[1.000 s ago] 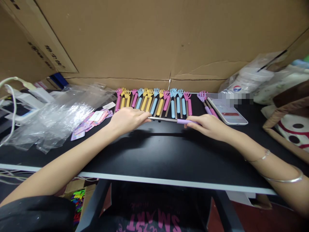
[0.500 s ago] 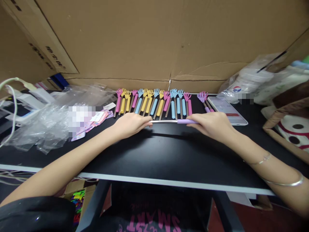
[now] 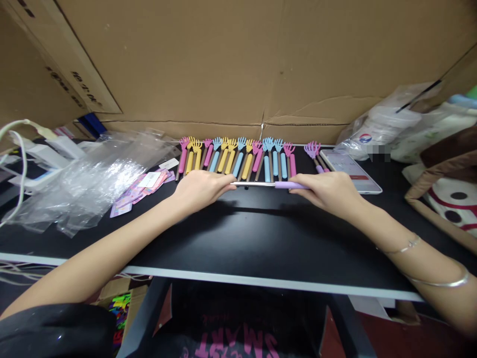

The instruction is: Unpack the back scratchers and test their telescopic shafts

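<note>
I hold one extended back scratcher (image 3: 265,185) level above the black table (image 3: 238,238); it has a thin metal rod and a purple grip. My left hand (image 3: 201,189) is closed round its left end, which hides the head. My right hand (image 3: 328,191) is closed round the purple grip. Just behind, a row of several small hand-shaped scratchers (image 3: 238,158) in pink, yellow and blue lies side by side. Two purple ones (image 3: 315,155) lie apart at the right end of the row.
A phone (image 3: 350,170) lies right of the row. Crumpled clear plastic bags (image 3: 93,174) and printed cards (image 3: 143,185) cover the left side. A cardboard wall (image 3: 238,64) stands behind. White bags (image 3: 387,124) and a cushion (image 3: 447,189) crowd the right.
Both hands, with the extended scratcher between them, dipped slightly toward me and then went back up beside the row's near ends. The grip on it is unchanged.
</note>
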### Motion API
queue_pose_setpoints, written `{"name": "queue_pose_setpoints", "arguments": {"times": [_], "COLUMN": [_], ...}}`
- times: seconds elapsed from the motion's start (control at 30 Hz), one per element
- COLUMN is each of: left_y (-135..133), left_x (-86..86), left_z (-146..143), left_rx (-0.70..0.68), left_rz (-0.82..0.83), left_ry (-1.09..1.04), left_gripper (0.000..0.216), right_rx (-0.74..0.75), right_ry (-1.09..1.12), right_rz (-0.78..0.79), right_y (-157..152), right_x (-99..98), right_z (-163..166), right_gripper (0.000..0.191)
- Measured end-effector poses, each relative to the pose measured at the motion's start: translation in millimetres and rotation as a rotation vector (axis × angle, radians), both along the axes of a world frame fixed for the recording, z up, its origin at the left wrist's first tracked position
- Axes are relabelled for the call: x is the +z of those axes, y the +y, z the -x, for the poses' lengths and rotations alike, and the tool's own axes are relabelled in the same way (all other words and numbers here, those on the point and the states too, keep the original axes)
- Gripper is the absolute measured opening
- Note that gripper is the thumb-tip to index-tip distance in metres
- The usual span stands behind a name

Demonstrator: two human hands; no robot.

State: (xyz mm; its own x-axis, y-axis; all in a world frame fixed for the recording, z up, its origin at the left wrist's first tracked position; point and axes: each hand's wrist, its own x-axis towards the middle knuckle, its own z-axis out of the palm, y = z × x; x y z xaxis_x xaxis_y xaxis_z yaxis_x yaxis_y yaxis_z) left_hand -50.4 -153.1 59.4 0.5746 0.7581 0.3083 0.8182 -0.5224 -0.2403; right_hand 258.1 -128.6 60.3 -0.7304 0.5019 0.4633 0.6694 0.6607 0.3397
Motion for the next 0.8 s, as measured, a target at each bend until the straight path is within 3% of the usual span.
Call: {"name": "queue_pose_setpoints", "arguments": {"times": [0.27, 0.47, 0.63, 0.8], "left_y": [1, 0, 1, 4], "left_x": [-1.2, -2.6, -3.7, -7.8], "left_z": [3, -1, -3, -2], "left_rx": [-0.162, -0.193, -0.176, -0.171], "left_rz": [-0.306, -0.478, -0.517, -0.533], "left_ry": [-0.031, -0.010, -0.010, -0.020], "left_gripper": [0.042, 0.033, 0.032, 0.033], "right_rx": [-0.039, 0.006, -0.020, -0.146], "right_ry": [0.062, 0.123, 0.121, 0.015], "right_rz": [0.531, 0.888, 0.901, 0.702], "right_y": [-1, 0, -5, -8], "right_x": [4.5, 7.3, 7.0, 6.2], "right_z": [4, 5, 11, 14], "right_gripper": [0.042, 0.043, 0.043, 0.037]}}
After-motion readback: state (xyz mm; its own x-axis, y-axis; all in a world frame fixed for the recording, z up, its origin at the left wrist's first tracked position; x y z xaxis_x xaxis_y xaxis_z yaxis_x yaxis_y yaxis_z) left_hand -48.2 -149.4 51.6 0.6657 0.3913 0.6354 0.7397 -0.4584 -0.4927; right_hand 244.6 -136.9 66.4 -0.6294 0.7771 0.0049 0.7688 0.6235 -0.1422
